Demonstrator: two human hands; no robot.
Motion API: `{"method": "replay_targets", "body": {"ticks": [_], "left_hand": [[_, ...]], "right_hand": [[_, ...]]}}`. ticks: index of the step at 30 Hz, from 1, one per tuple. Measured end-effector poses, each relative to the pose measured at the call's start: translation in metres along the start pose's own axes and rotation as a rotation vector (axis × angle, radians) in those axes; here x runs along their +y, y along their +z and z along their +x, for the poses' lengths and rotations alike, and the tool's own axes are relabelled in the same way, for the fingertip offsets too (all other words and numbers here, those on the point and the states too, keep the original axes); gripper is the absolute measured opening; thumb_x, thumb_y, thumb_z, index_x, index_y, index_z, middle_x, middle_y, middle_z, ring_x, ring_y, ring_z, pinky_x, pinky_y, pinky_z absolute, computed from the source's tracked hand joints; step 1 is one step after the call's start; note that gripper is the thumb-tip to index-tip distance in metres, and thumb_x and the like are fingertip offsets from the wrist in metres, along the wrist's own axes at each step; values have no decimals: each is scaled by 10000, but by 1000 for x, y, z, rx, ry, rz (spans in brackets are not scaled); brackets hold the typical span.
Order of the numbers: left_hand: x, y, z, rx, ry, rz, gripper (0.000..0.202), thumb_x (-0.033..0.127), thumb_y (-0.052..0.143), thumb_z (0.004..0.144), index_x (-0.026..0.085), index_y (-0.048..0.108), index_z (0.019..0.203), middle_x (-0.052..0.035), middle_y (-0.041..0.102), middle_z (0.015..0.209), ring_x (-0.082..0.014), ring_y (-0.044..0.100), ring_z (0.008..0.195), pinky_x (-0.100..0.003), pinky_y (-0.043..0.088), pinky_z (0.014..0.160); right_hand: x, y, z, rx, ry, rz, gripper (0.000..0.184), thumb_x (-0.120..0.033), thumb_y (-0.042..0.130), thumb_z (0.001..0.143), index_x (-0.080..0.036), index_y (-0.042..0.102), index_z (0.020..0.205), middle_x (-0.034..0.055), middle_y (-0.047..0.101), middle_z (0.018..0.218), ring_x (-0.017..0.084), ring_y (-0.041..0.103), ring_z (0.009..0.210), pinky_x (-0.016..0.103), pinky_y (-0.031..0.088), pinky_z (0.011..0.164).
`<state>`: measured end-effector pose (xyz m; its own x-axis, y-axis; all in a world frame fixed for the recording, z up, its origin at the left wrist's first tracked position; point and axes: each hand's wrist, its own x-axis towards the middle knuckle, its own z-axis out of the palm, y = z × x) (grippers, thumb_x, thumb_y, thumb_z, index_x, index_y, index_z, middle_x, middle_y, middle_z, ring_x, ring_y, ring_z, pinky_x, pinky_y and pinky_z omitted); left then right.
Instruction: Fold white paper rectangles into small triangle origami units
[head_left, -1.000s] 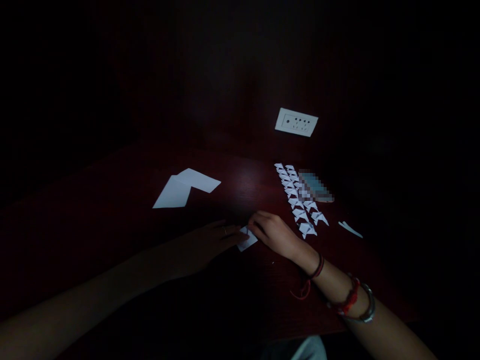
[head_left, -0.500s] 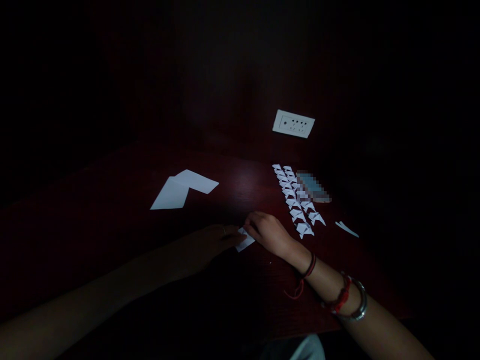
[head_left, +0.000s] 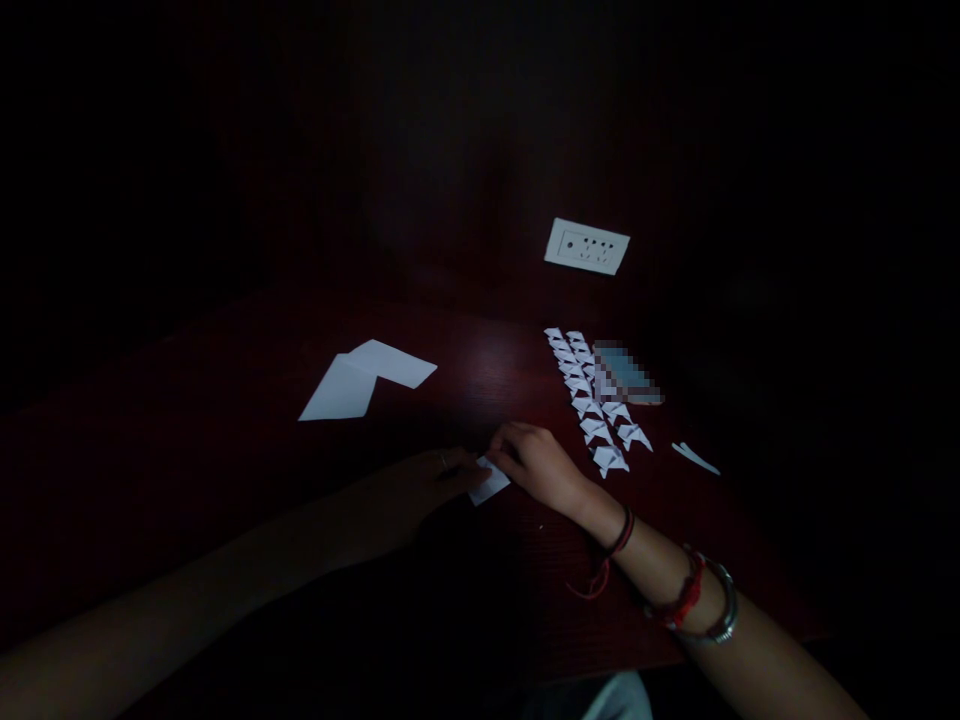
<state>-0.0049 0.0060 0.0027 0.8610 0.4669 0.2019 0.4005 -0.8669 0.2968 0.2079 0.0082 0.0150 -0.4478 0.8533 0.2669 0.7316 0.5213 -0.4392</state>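
Note:
A small white paper piece lies on the dark red table between my two hands. My left hand rests flat on the table, its fingertips pressing the paper's left edge; a ring shows on one finger. My right hand has its fingers curled and pinches the paper's upper right part. Red cords and a metal bangle circle my right wrist. The scene is very dark.
Two rows of several small folded white paper pieces lie right of my right hand, beside a blurred bluish object. A larger white sheet lies at the left. A thin paper strip lies far right. A white wall socket sits behind.
Both hands stay on the small paper; the fingers shift only slightly. The view has drifted a little.

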Motion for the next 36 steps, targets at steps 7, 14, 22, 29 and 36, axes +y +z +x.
{"method": "replay_targets", "body": {"ticks": [7,14,22,29,36], "left_hand": [[3,-2,4,36,36,-26,641,-51,343,704,258,313,1264,-33,342,1286,-167,378,1128,-293,351,913],[-3,6,3,53,63,76,550,22,377,770,237,305,1271,-61,353,1284,-188,371,1134,-322,336,921],[-13,5,-3,49,87,160,571,4,388,744,231,325,1264,-49,380,1282,-199,390,1121,-333,327,920],[-18,-10,-6,-50,113,198,629,-38,361,711,260,306,1262,3,380,1299,-166,311,1197,-361,234,974],[-18,-12,-5,-28,126,172,660,-52,357,689,268,303,1265,3,398,1286,-155,339,1184,-333,255,966]], "right_hand": [[0,-1,-1,-9,7,4,77,-193,467,795,-158,528,767,13,545,760,99,502,699,206,358,624],[-3,-2,-2,31,-1,-1,78,-200,471,796,-161,530,829,12,540,768,100,497,678,209,380,612],[-5,-18,-11,-117,-306,-139,240,-131,407,826,-190,604,950,42,545,909,124,507,842,231,413,719],[-6,-20,-12,-190,-441,-227,254,-135,413,826,-178,580,1013,38,576,975,137,517,888,273,408,813],[-8,-19,-15,-180,-422,-255,252,-144,430,815,-191,580,1012,49,580,973,138,537,887,270,422,797]]}}
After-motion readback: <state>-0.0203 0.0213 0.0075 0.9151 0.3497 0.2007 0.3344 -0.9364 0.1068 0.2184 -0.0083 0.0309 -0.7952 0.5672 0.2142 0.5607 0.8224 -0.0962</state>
